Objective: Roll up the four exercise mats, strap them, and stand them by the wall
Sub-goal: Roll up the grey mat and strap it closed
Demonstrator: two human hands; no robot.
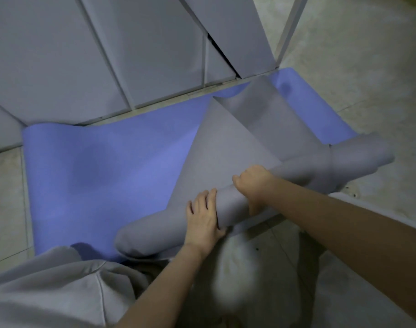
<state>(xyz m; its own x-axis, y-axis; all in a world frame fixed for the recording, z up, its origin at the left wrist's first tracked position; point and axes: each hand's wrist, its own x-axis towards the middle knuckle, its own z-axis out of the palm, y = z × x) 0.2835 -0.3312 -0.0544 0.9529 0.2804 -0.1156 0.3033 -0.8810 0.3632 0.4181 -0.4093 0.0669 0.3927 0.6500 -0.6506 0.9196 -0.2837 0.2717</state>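
A blue exercise mat (91, 166) lies flat on the floor, and its grey underside shows where it is rolled. The grey roll (155, 235) runs slantwise from lower left to upper right, and an unrolled flap (226, 143) lies ahead of it. My left hand (203, 223) rests on the roll with its fingers spread over the curve. Further right, my right hand (254, 183) grips the roll from above, fingers curled over it and thumb underneath. The roll's right end (358, 157) looks uneven and telescoped.
Grey padded panels (107, 55) cover the wall just beyond the mat. A white metal post (288, 29) stands at the upper right. Pale tiled floor (356, 79) spreads to the right and left. My grey-clothed knee (48, 287) is at the bottom left.
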